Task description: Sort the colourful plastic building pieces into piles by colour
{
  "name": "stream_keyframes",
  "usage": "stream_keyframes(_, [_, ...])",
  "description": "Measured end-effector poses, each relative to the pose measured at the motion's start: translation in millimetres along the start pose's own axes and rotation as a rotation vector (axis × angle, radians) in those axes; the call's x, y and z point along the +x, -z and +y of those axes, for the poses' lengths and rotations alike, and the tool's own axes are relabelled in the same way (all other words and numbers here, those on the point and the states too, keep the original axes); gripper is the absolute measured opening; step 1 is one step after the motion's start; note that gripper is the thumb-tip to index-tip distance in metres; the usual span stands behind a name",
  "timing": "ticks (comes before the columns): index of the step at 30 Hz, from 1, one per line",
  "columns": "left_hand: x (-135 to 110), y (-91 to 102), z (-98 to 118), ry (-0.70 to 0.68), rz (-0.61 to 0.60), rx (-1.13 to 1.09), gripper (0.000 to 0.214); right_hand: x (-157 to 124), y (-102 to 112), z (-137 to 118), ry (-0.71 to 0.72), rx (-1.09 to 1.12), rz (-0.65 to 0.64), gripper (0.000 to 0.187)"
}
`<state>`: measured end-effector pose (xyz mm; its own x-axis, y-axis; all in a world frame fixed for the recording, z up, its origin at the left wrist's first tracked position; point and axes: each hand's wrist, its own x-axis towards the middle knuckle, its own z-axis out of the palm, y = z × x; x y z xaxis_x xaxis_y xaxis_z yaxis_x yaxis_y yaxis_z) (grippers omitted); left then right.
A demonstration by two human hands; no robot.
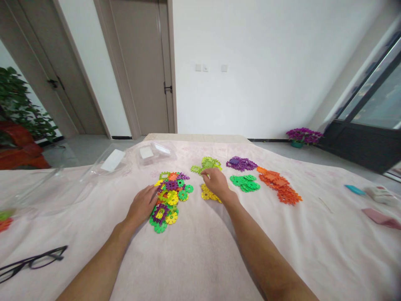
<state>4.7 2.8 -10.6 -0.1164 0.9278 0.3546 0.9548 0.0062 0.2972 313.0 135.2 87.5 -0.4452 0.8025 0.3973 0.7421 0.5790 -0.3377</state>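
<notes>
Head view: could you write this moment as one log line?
left hand: at left edge of mixed pile | right hand: by lime pile, grip unclear | nearby: yellow pile, green pile, purple pile, orange pile

The left hand (142,205) lies against the left edge of a mixed pile of notched plastic pieces (172,197), some round, some square with open centres. The right hand (216,182), fingers bent together, is between yellow-green pieces (211,162) and yellow pieces (206,193); whether it grips one is unclear. Farther right lie separate heaps of purple pieces (244,164), green pieces (246,183) and orange pieces (278,186). Clear plastic containers (153,161) and black-framed glasses (44,260) share the pale pink cloth (188,259). Beyond stand a grey-brown door (138,62) and potted purple flowers (303,135).
</notes>
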Motion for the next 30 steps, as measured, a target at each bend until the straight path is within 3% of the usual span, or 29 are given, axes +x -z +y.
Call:
stream_keyframes(5, [0,2.0,2,-0.002,0.01,-0.005,0.049,-12,-29,-21,0.267,-0.031,-0.195,0.029])
stream_keyframes(12, [0,4.3,5,0.012,-0.016,0.007,0.051,-20,-37,-31,0.288,-0.124,-0.304,0.024])
stream_keyframes(16, [-1,4.3,5,0.008,-0.005,0.002,0.049,-20,-33,-32,0.221,-0.15,-0.294,0.027])
stream_keyframes(21, [-1,4.0,4,0.005,-0.012,0.003,0.05,-10,-24,-17,0.059,0.008,-0.134,0.032])
stream_keyframes(30, [0,3.5,4,0.019,-0.023,0.007,0.05,5,28,64,-0.354,-0.031,0.013,0.04])
